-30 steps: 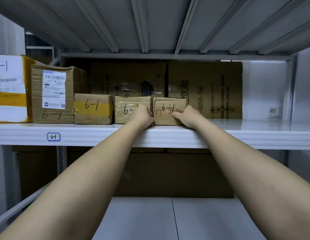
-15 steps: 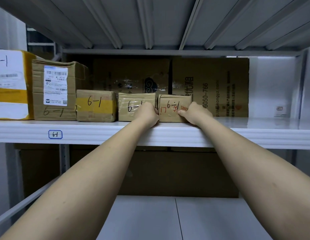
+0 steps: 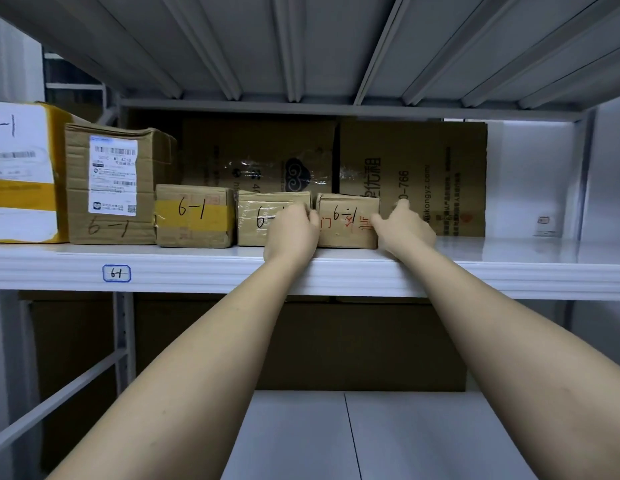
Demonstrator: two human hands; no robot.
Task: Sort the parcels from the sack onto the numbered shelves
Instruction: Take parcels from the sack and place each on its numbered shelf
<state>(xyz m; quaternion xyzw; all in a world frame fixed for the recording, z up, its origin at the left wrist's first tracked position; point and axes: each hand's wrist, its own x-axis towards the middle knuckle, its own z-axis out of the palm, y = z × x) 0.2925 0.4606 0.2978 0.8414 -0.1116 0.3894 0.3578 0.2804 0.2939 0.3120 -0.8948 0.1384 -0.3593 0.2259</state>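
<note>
Cardboard parcel (image 3: 348,221), marked 6-1 with red characters.

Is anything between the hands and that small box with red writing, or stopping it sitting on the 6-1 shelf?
Nothing visible. The left hand and right hand already touch the box, and it rests on the shelf, close beside its neighbour.

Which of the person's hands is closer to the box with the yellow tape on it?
The left hand. It rests two boxes to the right of the yellow-taped box, gripping the left side of the small box with red writing. The right hand holds that box's far side, further away.
</note>
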